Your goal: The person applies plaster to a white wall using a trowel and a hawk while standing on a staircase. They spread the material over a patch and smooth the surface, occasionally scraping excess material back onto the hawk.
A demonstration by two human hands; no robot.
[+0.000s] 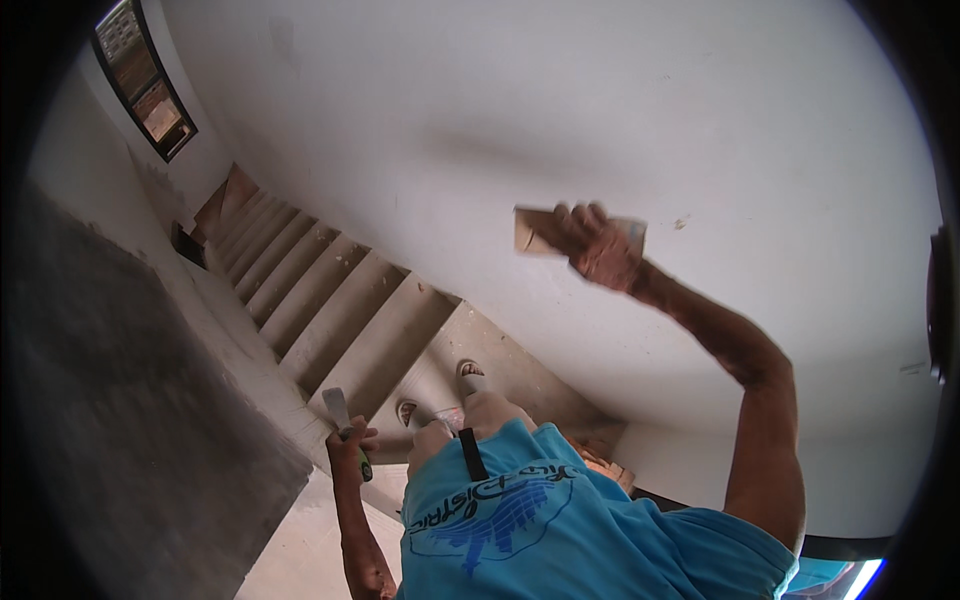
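My right hand [600,248] reaches out to the white wall [720,130], its fingers gripping a flat rectangular tan sanding block [526,236]. Part of the block is hidden under the hand, and whether it touches the wall cannot be made out. Low on the left, my left hand [350,448] is closed round the green and black handle of a putty knife [337,406]. The knife's metal blade points up and away from me, apart from the wall.
Stairs [330,305] drop away ahead on the left, right beside my feet on the landing [470,340]. A dark grey surface [130,400] lies at far left. A narrow dark-framed window [148,80] is at upper left. The wall has a small mark [682,222].
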